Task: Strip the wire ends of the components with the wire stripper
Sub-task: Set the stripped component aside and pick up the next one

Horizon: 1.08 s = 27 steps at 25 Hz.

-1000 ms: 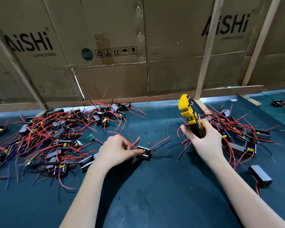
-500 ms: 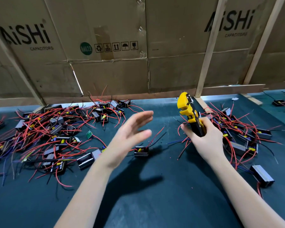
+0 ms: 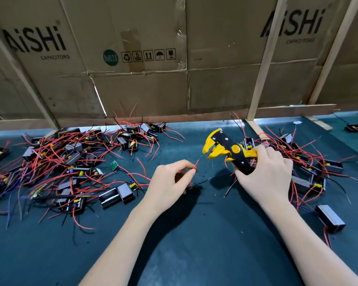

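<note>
My right hand point(image 3: 266, 174) grips the handles of the yellow and black wire stripper point(image 3: 225, 148). Its jaws are turned sideways and point left. My left hand point(image 3: 170, 185) pinches the end of a red wire point(image 3: 196, 164) between thumb and forefinger, and the wire tip stands just left of the jaws, a short gap away. The component that this wire belongs to is mostly hidden under my left hand. All of this sits above the dark green mat point(image 3: 205, 234).
A big pile of small black components with red wires point(image 3: 70, 162) covers the mat's left side. A second pile point(image 3: 310, 162) lies behind my right hand. One loose component point(image 3: 330, 218) lies near my right forearm. Cardboard panels and wooden struts point(image 3: 260, 69) close off the back.
My left hand, open above the mat half a second ago, came down and pinched a red wire end. My right hand tipped the stripper from upright to sideways, jaws toward the wire.
</note>
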Tool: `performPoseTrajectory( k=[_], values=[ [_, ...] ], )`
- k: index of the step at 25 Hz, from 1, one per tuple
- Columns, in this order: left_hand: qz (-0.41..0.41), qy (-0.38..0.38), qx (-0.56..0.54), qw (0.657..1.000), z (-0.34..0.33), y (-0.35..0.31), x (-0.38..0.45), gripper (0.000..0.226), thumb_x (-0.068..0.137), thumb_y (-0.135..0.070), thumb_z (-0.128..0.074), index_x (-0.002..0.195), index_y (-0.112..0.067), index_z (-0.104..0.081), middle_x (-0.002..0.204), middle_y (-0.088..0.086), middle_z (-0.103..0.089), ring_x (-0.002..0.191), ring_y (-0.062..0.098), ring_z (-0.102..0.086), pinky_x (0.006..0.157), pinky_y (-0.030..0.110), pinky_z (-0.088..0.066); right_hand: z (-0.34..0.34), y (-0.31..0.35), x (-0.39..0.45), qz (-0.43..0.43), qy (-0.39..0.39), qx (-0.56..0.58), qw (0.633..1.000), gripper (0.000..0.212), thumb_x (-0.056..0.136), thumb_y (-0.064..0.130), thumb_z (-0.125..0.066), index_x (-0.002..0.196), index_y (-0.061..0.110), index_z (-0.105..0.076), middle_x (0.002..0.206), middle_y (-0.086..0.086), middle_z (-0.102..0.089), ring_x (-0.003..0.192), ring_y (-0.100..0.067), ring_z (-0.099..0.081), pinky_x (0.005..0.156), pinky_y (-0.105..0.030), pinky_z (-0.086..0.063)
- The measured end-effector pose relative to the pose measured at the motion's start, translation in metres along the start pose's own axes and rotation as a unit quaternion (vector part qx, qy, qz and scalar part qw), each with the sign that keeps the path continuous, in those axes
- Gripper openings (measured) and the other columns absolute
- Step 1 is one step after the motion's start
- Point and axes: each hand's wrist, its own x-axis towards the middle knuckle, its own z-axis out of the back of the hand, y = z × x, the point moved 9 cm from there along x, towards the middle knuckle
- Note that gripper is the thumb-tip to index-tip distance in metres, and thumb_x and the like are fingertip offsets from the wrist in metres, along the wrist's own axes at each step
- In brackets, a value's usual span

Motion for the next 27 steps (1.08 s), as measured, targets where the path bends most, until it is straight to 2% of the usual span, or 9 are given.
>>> performPoseTrajectory(
  k=[3, 7, 11, 13, 17, 22, 27],
  values=[
    [0.019, 0.004, -0.027, 0.999, 0.002, 0.005, 0.0, 0.016, 0.093, -0.019, -0.057, 0.079, -0.022, -0.064, 0.054, -0.003, -0.058, 0.048, 0.018, -0.06, 0.051, 0.028, -0.052, -0.004, 0.003, -0.002, 0.022, 0.006, -0.027, 0.999, 0.057, 0.062, 0.045, -0.083, 0.095, 0.004, -0.06, 0.086, -0.012, -0.061, 0.083, -0.035, -0.056, 0.076, -0.042, -0.033],
    [0.037, 0.017, -0.015, 0.999, -0.003, 0.007, 0.0, 0.015, 0.086, -0.026, -0.054, 0.075, -0.023, -0.063, 0.044, -0.007, -0.051, 0.039, 0.012, -0.053, 0.043, 0.023, -0.045, -0.004, 0.013, -0.004, 0.058, 0.004, -0.034, 0.998, 0.058, 0.053, 0.038, -0.087, 0.093, 0.005, -0.061, 0.083, -0.01, -0.059, 0.081, -0.034, -0.056, 0.075, -0.041, -0.033],
    [0.031, 0.031, 0.0, 0.999, -0.003, 0.006, 0.001, 0.018, 0.081, -0.032, -0.052, 0.074, -0.022, -0.065, 0.045, -0.005, -0.052, 0.039, 0.01, -0.053, 0.049, 0.02, -0.04, -0.003, 0.021, -0.005, 0.074, 0.001, -0.047, 0.996, 0.059, 0.052, 0.039, -0.085, 0.093, 0.004, -0.061, 0.084, -0.011, -0.06, 0.081, -0.034, -0.056, 0.075, -0.042, -0.037],
    [0.03, 0.017, 0.011, 0.999, -0.001, 0.005, 0.0, 0.018, 0.081, -0.032, -0.052, 0.074, -0.021, -0.065, 0.045, -0.006, -0.052, 0.041, 0.01, -0.052, 0.052, 0.024, -0.04, -0.004, 0.025, -0.007, 0.089, 0.005, -0.047, 0.995, 0.057, 0.052, 0.039, -0.085, 0.091, 0.005, -0.061, 0.084, -0.011, -0.059, 0.081, -0.034, -0.056, 0.075, -0.042, -0.037],
    [0.037, 0.017, 0.035, 0.999, 0.0, 0.006, 0.003, 0.019, 0.08, -0.029, -0.052, 0.07, -0.02, -0.066, 0.044, -0.006, -0.052, 0.049, 0.02, -0.053, 0.061, 0.033, -0.047, -0.003, 0.03, -0.009, 0.104, 0.002, -0.037, 0.994, 0.053, 0.057, 0.042, -0.08, 0.09, 0.007, -0.06, 0.084, -0.009, -0.059, 0.081, -0.033, -0.056, 0.075, -0.042, -0.037],
    [0.072, 0.033, -0.035, 0.996, -0.003, 0.012, 0.003, 0.024, 0.09, -0.009, -0.057, 0.07, -0.016, -0.07, 0.043, -0.005, -0.049, 0.034, 0.005, -0.042, 0.043, 0.012, -0.032, 0.002, 0.035, -0.008, 0.113, -0.018, -0.038, 0.993, 0.044, 0.061, 0.043, -0.072, 0.086, 0.008, -0.059, 0.08, -0.007, -0.058, 0.077, -0.033, -0.056, 0.073, -0.04, -0.033],
    [0.102, 0.068, -0.102, 0.987, -0.009, 0.018, 0.002, 0.024, 0.098, -0.018, -0.055, 0.081, -0.018, -0.073, 0.048, -0.001, -0.054, 0.036, 0.013, -0.038, 0.04, 0.019, -0.031, 0.007, 0.035, -0.007, 0.113, -0.039, -0.046, 0.992, 0.038, 0.065, 0.043, -0.063, 0.081, 0.01, -0.058, 0.075, -0.006, -0.057, 0.071, -0.032, -0.054, 0.069, -0.039, -0.031]
  ],
)
